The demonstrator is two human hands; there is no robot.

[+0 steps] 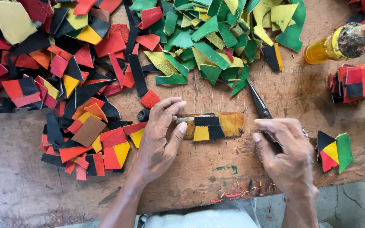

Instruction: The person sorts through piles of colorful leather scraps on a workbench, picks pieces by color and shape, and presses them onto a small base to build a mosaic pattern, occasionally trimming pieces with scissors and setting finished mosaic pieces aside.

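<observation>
My left hand [159, 137] rests on the wooden bench [216, 169], its fingertips pressing the left end of a glue-stained strip [229, 124]. On that strip lie black and yellow leather pieces [208, 127] set in a checker pattern. My right hand [286, 154] is closed around the handles of a pair of scissors [258, 103], whose blades point up and left toward the scrap pile. The scissor handles are hidden under my fingers.
Heaps of red, black, yellow and orange leather scraps [55, 80] cover the left. Green and yellow scraps [216, 38] lie at the top. A yellow glue bottle [343, 42] lies top right above a stack of assembled patches [355, 82]. One finished patch [334, 150] sits at right.
</observation>
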